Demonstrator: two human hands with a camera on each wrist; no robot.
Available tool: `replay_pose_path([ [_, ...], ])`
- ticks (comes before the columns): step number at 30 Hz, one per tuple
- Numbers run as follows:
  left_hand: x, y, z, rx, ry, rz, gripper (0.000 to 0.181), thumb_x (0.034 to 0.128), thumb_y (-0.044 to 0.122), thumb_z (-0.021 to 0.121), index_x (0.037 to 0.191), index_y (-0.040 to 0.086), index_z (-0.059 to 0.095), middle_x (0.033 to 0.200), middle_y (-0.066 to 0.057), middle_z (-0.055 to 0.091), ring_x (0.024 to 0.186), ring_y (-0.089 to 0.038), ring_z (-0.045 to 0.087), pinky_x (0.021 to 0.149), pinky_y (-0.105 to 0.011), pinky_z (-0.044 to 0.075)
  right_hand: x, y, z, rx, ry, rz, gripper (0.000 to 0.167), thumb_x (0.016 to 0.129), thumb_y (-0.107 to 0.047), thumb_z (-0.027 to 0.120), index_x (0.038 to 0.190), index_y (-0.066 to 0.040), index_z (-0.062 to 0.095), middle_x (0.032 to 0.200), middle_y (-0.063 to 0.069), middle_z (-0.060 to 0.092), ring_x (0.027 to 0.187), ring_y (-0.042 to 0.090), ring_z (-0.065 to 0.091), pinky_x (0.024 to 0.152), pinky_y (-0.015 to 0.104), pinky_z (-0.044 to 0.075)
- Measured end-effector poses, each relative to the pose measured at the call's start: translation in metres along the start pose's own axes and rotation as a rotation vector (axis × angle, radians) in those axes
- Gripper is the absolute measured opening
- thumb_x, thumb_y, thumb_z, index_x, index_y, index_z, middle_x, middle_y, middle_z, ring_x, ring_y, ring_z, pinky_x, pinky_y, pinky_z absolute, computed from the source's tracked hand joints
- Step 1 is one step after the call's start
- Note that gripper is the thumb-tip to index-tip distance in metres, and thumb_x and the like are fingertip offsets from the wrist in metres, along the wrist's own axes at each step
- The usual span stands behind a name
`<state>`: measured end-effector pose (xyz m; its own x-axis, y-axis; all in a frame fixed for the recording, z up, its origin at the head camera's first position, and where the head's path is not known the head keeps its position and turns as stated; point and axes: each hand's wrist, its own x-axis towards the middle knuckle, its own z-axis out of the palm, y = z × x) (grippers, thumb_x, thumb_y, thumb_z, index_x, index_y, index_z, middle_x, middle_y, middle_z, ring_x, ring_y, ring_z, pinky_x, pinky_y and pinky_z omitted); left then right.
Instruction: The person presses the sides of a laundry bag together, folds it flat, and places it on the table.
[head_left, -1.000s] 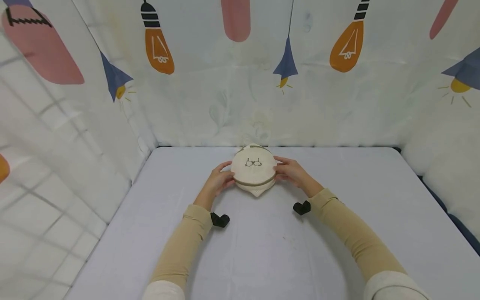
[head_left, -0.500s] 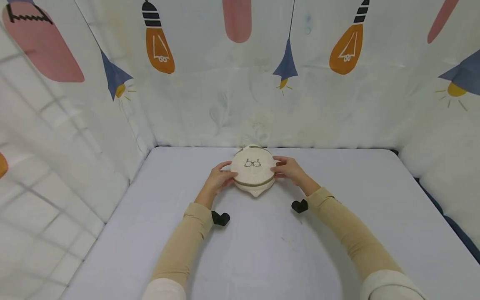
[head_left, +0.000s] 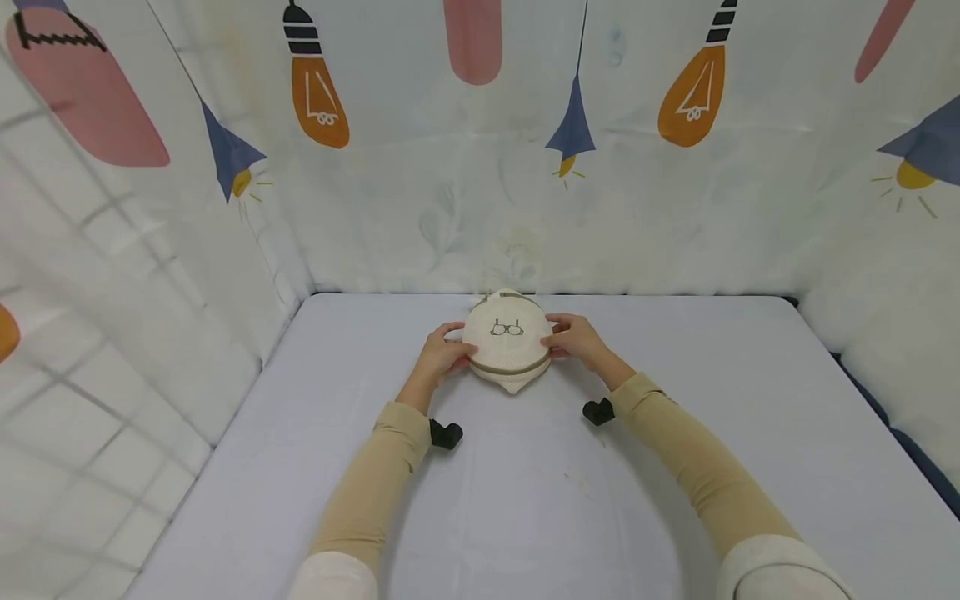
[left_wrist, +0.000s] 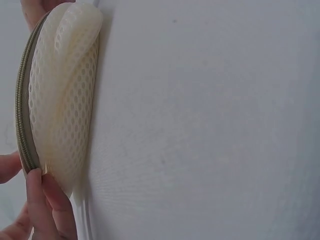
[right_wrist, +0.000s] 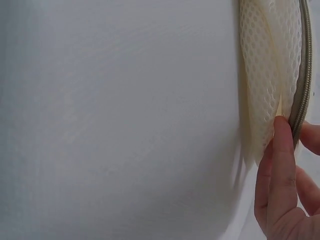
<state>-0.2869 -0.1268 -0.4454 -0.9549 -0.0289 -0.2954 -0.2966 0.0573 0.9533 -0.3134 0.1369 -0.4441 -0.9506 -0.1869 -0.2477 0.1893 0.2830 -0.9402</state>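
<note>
A round, cream mesh laundry bag [head_left: 507, 346] with a zip around its side and a glasses drawing on top lies at the far middle of the table. My left hand [head_left: 444, 353] pinches its left edge, thumb on the top and fingers at the side. On the opposite edge, my right hand [head_left: 581, 340] pinches the bag in the same way. Close up in the left wrist view, the honeycomb mesh wall [left_wrist: 67, 100] bulges and folds below the olive zip [left_wrist: 22, 100]. The right wrist view shows fingers [right_wrist: 282, 170] against the mesh just under the zip.
The table [head_left: 510, 500] has a pale cloth cover, and its far edge meets a printed fabric wall [head_left: 480, 208] just behind the bag. More fabric encloses the left and right sides. Black heart-shaped pieces [head_left: 447, 435] sit at both wrists.
Both thumbs have come slightly further in over the bag's top edge. My left forearm has shifted a little to the right; the bag stays practically in place.
</note>
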Motion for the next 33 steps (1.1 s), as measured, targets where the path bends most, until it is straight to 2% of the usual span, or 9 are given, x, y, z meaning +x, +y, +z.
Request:
replay_pose_path([
  [4,0.002,0.0,0.001,0.037,0.014,-0.002,0.063,0.0898,-0.005,0.072,0.148,0.007,0.05,0.108,-0.014,0.063,0.071,-0.01,0.061,0.066,-0.021,0.055,0.0,0.0,0.001,-0.013,0.005,-0.001,0.066,0.095,0.003,0.069,0.155,0.003,0.04,0.137,0.025,0.047,0.095,0.023,0.065,0.082,0.031,0.06],
  [9,0.003,0.001,0.002,0.07,0.021,-0.004,0.064,0.0894,-0.003,0.072,0.148,0.008,0.05,0.111,-0.015,0.064,0.073,-0.011,0.061,0.068,-0.022,0.055,-0.003,-0.003,0.001,-0.021,0.009,-0.014,0.064,0.092,0.003,0.071,0.15,0.005,0.045,0.123,0.024,0.051,0.086,0.023,0.066,0.078,0.031,0.06],
  [12,0.001,0.001,0.002,0.084,0.021,0.0,0.064,0.0899,-0.003,0.072,0.149,0.008,0.05,0.113,-0.016,0.064,0.074,-0.011,0.061,0.069,-0.023,0.056,-0.004,-0.005,0.001,-0.047,0.004,-0.016,0.064,0.092,0.003,0.071,0.15,0.006,0.044,0.125,0.025,0.051,0.086,0.023,0.066,0.079,0.032,0.06],
  [15,-0.001,0.003,0.002,0.117,0.023,0.022,0.064,0.0906,-0.003,0.072,0.15,0.007,0.049,0.115,-0.017,0.062,0.076,-0.012,0.061,0.071,-0.024,0.057,-0.001,-0.005,0.002,-0.178,0.009,-0.035,0.063,0.095,-0.001,0.069,0.152,0.002,0.043,0.135,0.026,0.05,0.091,0.028,0.068,0.082,0.033,0.06],
  [18,-0.004,0.004,0.002,0.187,0.02,0.067,0.065,0.0914,-0.003,0.072,0.151,0.004,0.048,0.122,-0.021,0.058,0.084,-0.019,0.064,0.079,-0.029,0.059,0.001,-0.006,0.002,-0.406,0.021,-0.103,0.06,0.097,-0.007,0.069,0.152,0.002,0.045,0.14,0.027,0.05,0.099,0.032,0.068,0.084,0.035,0.058],
  [21,-0.005,0.006,0.001,0.362,0.015,0.129,0.063,0.0935,0.003,0.072,0.152,0.003,0.048,0.135,-0.025,0.055,0.106,-0.03,0.064,0.094,-0.039,0.055,0.0,-0.009,0.003,-0.578,0.026,-0.176,0.058,0.097,-0.011,0.07,0.15,0.002,0.048,0.14,0.029,0.05,0.107,0.036,0.064,0.086,0.04,0.055],
  [26,-0.004,0.005,-0.002,0.762,-0.027,0.253,0.059,0.1008,0.023,0.066,0.154,0.006,0.047,0.156,-0.021,0.042,0.142,-0.038,0.041,0.116,-0.05,0.034,-0.006,-0.012,0.003,-0.699,0.004,-0.24,0.052,0.102,-0.013,0.064,0.149,0.003,0.048,0.148,0.029,0.044,0.127,0.041,0.054,0.103,0.049,0.048],
  [30,-0.006,0.004,-0.004,0.913,-0.088,0.318,0.061,0.1069,0.034,0.055,0.159,0.008,0.037,0.165,-0.017,0.028,0.15,-0.04,0.027,0.121,-0.054,0.024,-0.01,-0.012,0.004,-0.803,-0.047,-0.306,0.052,0.108,-0.019,0.052,0.154,0.004,0.04,0.16,0.024,0.034,0.146,0.042,0.035,0.119,0.051,0.029],
  [33,-0.005,0.003,-0.002,0.984,-0.142,0.345,0.065,0.109,0.041,0.048,0.163,0.01,0.028,0.169,-0.016,0.018,0.152,-0.042,0.019,0.118,-0.063,0.023,-0.013,-0.012,0.003,-0.846,-0.121,-0.353,0.059,0.111,-0.027,0.046,0.158,0.004,0.03,0.166,0.02,0.022,0.152,0.042,0.021,0.122,0.052,0.019],
])
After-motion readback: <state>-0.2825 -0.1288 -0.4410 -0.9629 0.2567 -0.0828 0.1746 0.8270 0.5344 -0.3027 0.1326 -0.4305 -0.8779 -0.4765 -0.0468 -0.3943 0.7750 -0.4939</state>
